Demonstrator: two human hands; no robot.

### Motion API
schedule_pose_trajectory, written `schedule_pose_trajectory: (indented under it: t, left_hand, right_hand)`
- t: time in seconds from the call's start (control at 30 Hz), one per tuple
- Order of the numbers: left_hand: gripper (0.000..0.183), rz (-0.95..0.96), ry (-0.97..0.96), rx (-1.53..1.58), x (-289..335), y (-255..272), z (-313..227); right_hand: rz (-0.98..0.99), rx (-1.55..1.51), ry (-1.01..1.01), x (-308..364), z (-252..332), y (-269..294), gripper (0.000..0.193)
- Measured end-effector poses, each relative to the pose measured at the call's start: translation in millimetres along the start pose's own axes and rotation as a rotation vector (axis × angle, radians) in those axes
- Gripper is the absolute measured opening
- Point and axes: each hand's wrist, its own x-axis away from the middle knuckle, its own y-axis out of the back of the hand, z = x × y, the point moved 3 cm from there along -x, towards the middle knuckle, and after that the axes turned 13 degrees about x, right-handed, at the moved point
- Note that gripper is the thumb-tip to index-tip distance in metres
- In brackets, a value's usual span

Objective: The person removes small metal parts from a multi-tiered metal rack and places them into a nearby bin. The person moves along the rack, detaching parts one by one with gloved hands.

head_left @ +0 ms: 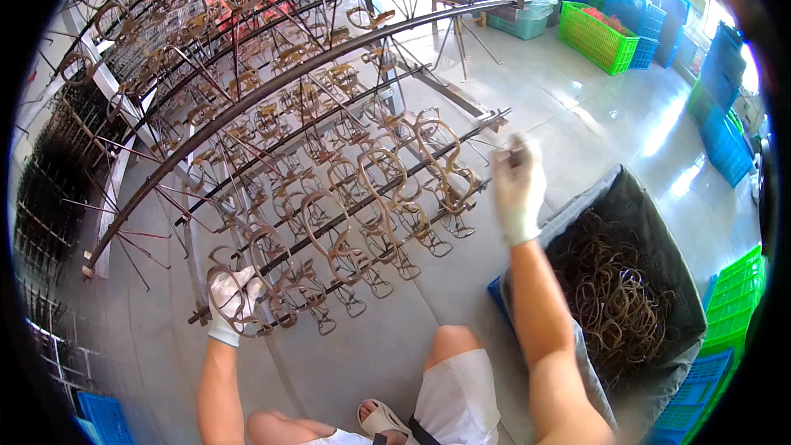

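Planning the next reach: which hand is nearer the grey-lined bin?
Right. In the picture, the right hand is just left of the grey-lined bin's upper part; the left hand is much farther left, at the rack's lower-left end.

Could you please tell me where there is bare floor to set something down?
Bare floor spreads between the lined bin and the green crate of reddish pieces; a smaller patch lies between the rack and the right knee. The rack and bin are both crowded with brown loops.
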Motion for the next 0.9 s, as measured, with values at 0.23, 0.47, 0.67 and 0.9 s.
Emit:
schedule_pose_trajectory:
  t: [0.23,0.47,0.67,0.9]
  left_hand:
    - [0.021,-0.018,-0.018,-0.155,0,0,-4]
    - [0.020,-0.114,-0.069,-0.118,-5,0,-4]
    - [0.019,-0.109,-0.048,-0.125,-3,3,-7]
    - [0.018,-0.083,-0.036,-0.087,-3,-2,-9]
  right_hand:
    - [0.234,0.014,0.067,45,77,-16,0.061]
    - [0.217,0.006,0.154,44,86,-14,0.062]
    - [0.158,-0.553,-0.367,4,40,12,0.050]
    - [0.390,-0.042,0.057,75,109,7,0.064]
